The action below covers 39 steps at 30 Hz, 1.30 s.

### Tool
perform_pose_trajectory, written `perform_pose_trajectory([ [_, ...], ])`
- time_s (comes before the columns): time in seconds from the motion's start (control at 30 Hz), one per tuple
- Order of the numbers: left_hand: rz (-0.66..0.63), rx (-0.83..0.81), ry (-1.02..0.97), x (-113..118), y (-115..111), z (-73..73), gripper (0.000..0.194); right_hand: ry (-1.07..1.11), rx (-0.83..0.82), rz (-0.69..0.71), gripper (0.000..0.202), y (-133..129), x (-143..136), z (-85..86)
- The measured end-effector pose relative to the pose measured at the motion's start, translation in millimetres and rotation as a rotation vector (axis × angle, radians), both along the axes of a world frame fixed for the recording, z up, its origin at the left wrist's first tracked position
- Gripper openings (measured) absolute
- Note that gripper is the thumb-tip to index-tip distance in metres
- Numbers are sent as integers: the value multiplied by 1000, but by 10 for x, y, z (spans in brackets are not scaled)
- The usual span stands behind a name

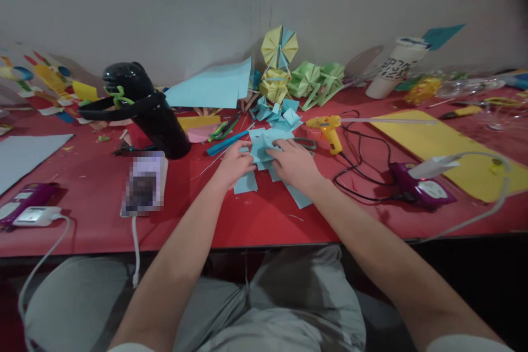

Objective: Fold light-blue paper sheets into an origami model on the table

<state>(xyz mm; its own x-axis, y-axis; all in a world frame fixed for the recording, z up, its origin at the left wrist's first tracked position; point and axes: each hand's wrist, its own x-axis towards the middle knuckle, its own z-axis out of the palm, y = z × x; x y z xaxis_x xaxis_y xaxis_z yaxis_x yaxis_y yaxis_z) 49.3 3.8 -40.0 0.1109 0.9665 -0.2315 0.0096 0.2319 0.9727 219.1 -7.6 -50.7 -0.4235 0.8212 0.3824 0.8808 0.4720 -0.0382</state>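
Both of my hands meet over a cluster of light blue paper squares on the red tabletop. My left hand (236, 166) has its curled fingers at the left edge of a partly folded light blue paper (263, 149). From the other side, my right hand (299, 164) grips the same paper between thumb and fingers; the fingertips partly cover it. Loose blue squares (246, 182) lie under and around both hands. Just beyond them sits a pile of small folded blue paper pieces (284, 115).
A yellow glue gun (330, 131) with a black cord lies to the right, near a purple power strip (423, 187) and yellow sheets (457, 148). Leftward are a black bottle (154, 115) and a blurred-out phone (144, 184). Folded yellow and green paper shapes (315, 81) stand at the wall.
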Motion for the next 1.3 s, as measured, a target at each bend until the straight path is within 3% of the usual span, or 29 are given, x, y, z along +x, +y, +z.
perform_pose_trajectory([
  [0.17, 48, -40, 2, 26, -2, 2, 32, -53, -37, -16, 26, -12, -60, 3],
  [0.37, -2, -57, 10, 9, -15, 12, 34, 33, -46, -13, 19, 9, -22, -8],
  [0.6, -87, -119, -91, -12, -53, 124, 34, 448, -86, 267, 19, 135, 143, -45],
  [0.73, -150, -129, -119, -43, -50, 138, 36, 620, -175, 334, 21, 157, 188, -18],
  [0.87, -167, -146, -82, -63, -32, 102, 42, 474, -132, 349, 16, 136, 223, -8],
  [1.03, -138, -145, -5, -54, -29, 84, 44, 158, -47, 231, 20, 84, 193, 22],
  [1.3, -157, -123, -7, -57, -38, 94, 39, 144, -41, 233, 30, 75, 162, 54],
])
